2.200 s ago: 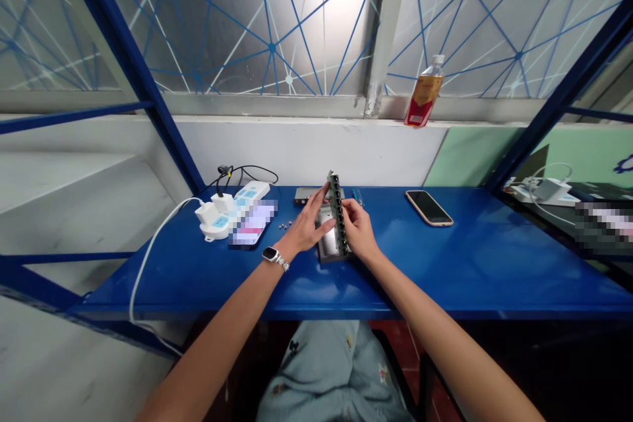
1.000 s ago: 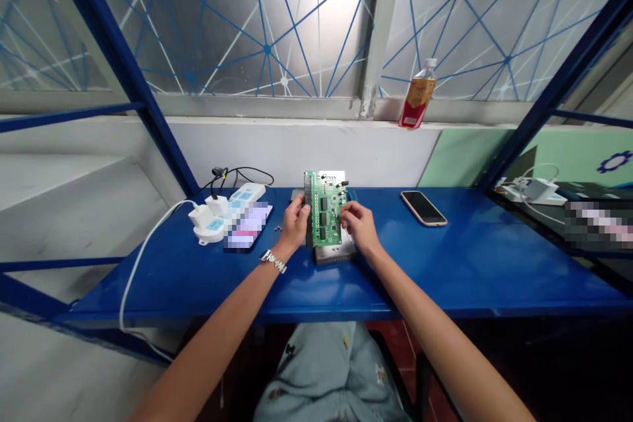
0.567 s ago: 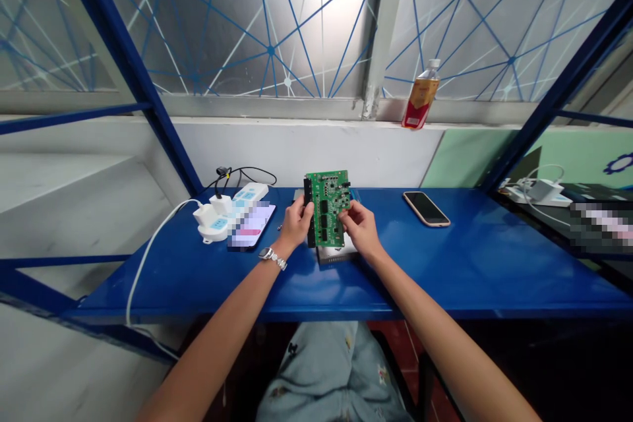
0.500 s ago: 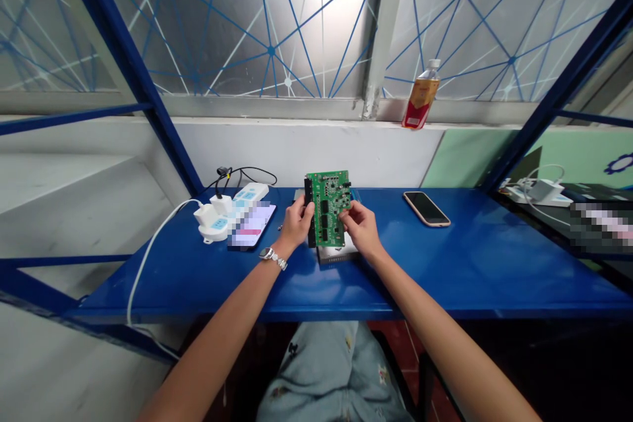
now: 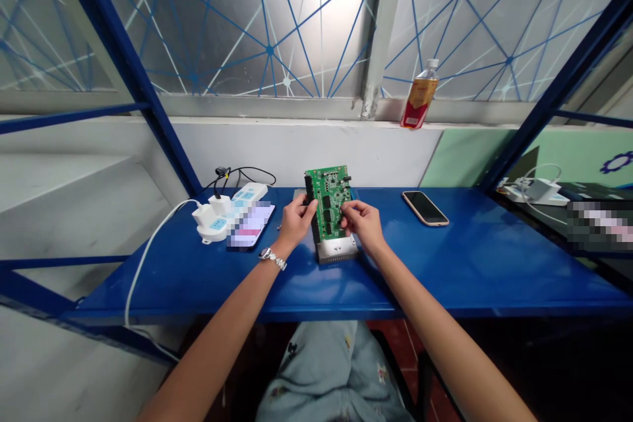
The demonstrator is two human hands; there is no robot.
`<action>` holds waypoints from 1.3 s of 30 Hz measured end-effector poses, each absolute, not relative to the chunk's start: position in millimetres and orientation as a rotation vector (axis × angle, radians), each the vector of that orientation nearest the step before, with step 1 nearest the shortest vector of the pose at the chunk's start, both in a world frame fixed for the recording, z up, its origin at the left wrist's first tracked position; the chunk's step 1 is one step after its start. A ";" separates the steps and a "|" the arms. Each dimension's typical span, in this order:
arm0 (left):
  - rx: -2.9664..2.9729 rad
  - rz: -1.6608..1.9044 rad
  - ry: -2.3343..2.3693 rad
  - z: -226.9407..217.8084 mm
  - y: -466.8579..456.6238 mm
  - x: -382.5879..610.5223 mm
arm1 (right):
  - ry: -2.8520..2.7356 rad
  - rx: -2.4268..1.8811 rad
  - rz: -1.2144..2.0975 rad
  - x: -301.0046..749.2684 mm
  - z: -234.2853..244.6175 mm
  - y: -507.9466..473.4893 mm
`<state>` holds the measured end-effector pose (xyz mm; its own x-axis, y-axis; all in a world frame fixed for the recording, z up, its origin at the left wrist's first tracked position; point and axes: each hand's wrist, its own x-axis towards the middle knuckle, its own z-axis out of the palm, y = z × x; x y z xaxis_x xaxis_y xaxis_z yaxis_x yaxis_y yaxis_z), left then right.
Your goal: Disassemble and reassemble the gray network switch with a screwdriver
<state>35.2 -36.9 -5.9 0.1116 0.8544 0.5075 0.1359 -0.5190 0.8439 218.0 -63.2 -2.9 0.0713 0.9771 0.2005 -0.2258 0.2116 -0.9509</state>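
A green circuit board (image 5: 330, 201) with black chips and a row of dark ports along its left edge is held upright above the blue table (image 5: 445, 264). My left hand (image 5: 295, 223) pinches its left edge, and my right hand (image 5: 363, 224) pinches its right edge. Directly below the board lies a grey metal case (image 5: 337, 250), flat on the table. A few tiny screws (image 5: 278, 228) lie just left of my left hand.
A white power strip (image 5: 225, 211) with plugs and a cable sits at the left, with a phone (image 5: 248, 225) beside it. Another phone (image 5: 424, 207) lies to the right. A drink bottle (image 5: 416, 95) stands on the window ledge. Blue frame posts flank the table.
The board was edge-on and low over the case; both hands have turned it face-on, raised it, and tilted it slightly to the right.
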 end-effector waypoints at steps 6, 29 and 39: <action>1.832 1.498 1.012 -4.8 -37.1 34.2 | -1.036 -0.838 1.139 220.6 -0.1 -62.6; 2.154 1.579 0.759 -14.6 -31.0 34.6 | -0.971 -0.956 1.142 224.0 -0.7 -60.8; 2.337 1.703 0.652 -10.9 -41.3 41.3 | -1.138 -0.856 1.311 216.3 -2.4 -65.4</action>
<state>41.3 -41.3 -10.9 0.2492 0.4455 0.8599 0.2428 -0.8883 0.3899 216.3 -65.4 -2.4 -0.0908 0.9856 0.1428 -0.2800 0.1123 -0.9534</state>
